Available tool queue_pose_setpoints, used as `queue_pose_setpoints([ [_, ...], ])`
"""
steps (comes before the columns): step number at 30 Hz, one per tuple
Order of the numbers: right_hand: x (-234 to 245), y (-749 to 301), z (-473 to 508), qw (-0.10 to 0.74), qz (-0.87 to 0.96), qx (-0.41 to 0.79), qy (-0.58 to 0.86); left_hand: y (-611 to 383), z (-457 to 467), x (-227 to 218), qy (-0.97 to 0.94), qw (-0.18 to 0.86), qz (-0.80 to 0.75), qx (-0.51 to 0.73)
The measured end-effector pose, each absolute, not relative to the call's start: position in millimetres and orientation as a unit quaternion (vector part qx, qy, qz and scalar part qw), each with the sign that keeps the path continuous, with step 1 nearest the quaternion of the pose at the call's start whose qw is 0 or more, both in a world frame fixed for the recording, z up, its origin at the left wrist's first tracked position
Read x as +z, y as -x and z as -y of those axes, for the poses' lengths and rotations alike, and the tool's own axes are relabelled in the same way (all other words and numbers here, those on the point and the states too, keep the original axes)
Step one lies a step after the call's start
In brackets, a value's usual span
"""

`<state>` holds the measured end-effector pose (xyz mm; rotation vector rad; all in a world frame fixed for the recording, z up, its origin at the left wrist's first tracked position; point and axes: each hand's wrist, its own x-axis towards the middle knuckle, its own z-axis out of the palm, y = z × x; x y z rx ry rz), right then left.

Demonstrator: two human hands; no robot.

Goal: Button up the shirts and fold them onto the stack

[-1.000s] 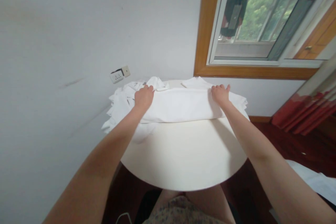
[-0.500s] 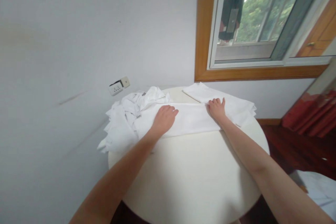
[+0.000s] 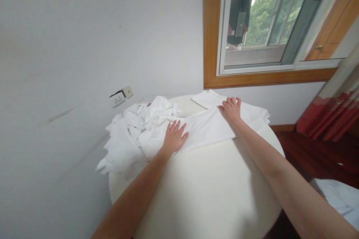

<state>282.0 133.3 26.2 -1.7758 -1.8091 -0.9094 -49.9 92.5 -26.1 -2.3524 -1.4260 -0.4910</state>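
Observation:
A long folded strip of white cloth [image 3: 207, 127] lies across the far part of the round table [image 3: 213, 183]. My left hand [image 3: 175, 138] presses flat on its left part, fingers spread. At the strip's far right corner, my right hand [image 3: 231, 110] has its fingers curled over the edge and grips the cloth; the fingertips are partly hidden. Beyond and right of that hand, another flat white cloth [image 3: 252, 114] rests on the table. Beside my left hand sits a crumpled heap of white cloth [image 3: 126, 134].
A white wall with a socket [image 3: 117, 99] stands behind the table at left. A wood-framed window [image 3: 211, 44] is at the back right, with a red and cream curtain [image 3: 328, 115] beside it. White material [image 3: 339, 198] lies low at right.
My left hand has slid nearer to me and its fingers have spread. My right hand has moved slightly away, and the strip's far edge now slants up toward it. The view has shifted a little.

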Motion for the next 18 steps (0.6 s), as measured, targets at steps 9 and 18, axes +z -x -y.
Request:
queue_pose_setpoints([
  [9, -7, -278, -151, 0.203, 0.645, -0.274, 0.684, 48, -86, -24, 0.812, 0.165, 0.532, -0.172],
  [18, 5, -175, -95, 0.162, 0.834, -0.072, 0.523, 49, -89, -27, 0.811, 0.149, 0.534, -0.185],
])
